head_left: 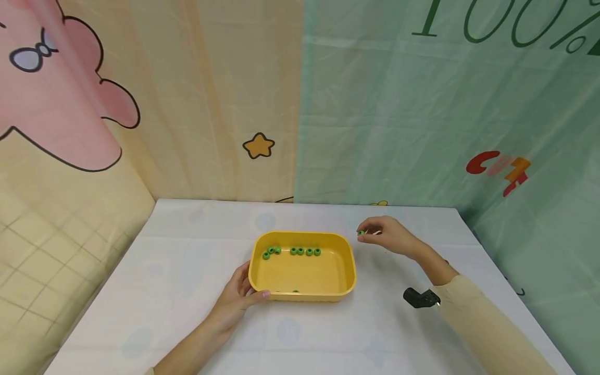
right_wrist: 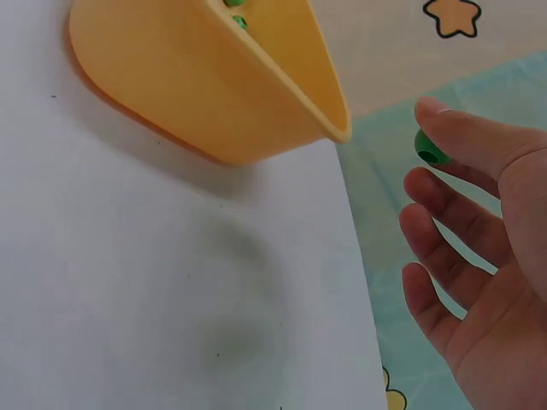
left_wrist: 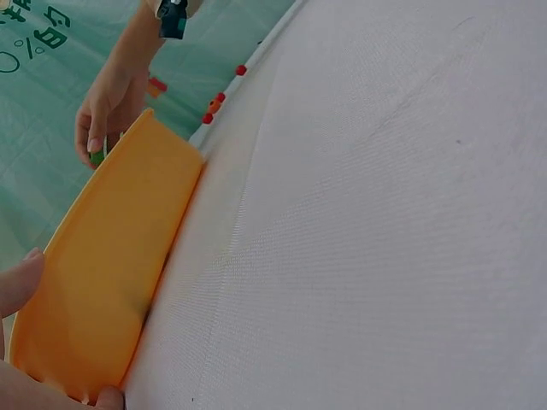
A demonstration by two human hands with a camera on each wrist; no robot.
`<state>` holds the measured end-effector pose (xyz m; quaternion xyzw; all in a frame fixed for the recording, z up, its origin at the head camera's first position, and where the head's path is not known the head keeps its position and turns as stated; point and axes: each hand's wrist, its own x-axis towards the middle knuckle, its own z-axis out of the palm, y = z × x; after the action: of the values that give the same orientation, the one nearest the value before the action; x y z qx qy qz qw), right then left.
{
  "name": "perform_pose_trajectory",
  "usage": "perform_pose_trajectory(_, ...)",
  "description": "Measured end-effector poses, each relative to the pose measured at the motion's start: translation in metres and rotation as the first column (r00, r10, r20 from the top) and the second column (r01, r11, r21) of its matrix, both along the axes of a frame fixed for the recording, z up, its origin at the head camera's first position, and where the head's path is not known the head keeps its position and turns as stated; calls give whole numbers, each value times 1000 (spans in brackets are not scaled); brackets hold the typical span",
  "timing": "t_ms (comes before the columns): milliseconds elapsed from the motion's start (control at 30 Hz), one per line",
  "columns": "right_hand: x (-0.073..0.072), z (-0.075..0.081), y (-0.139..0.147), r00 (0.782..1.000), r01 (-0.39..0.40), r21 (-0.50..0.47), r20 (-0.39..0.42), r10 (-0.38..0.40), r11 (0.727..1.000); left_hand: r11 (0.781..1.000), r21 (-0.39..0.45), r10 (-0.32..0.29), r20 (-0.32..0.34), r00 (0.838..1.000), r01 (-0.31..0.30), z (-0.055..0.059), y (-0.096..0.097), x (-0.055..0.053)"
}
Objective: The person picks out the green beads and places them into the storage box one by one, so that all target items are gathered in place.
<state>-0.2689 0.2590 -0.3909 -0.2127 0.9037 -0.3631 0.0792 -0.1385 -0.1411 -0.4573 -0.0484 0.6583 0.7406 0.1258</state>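
Note:
A yellow plastic bin (head_left: 304, 298) stands on the white-covered table, with several green beads (head_left: 300, 251) lying inside, mostly along its far side. My left hand (head_left: 236, 297) grips the bin's near left corner, thumb over the rim and the other fingers against the outer wall. To the right of the bin, my right hand (head_left: 389, 234) is raised above the table. Between its thumb and index finger it pinches one round green bead (right_wrist: 426, 152), whose hole shows in the right wrist view. The other fingers of that hand are loosely bent.
Several small red beads (left_wrist: 208, 118) and an orange one (left_wrist: 214, 106) lie near the table's edge in the left wrist view. A black device (head_left: 421, 298) is worn at the right wrist. Printed curtains (head_left: 375, 130) hang behind the white tabletop (head_left: 187, 250).

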Motion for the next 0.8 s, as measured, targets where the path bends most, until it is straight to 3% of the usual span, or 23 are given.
perform_pose_trajectory(300,-8,5,-29,997,-78,-14,-23,77,997,1000,-6,0,1,1000,0,1,-1,0)
perform_pose_trajectory(800,-21,1,-75,984,-175,-82,21,178,981,1000,14,-6,-9,1000,6,0,-1,0)
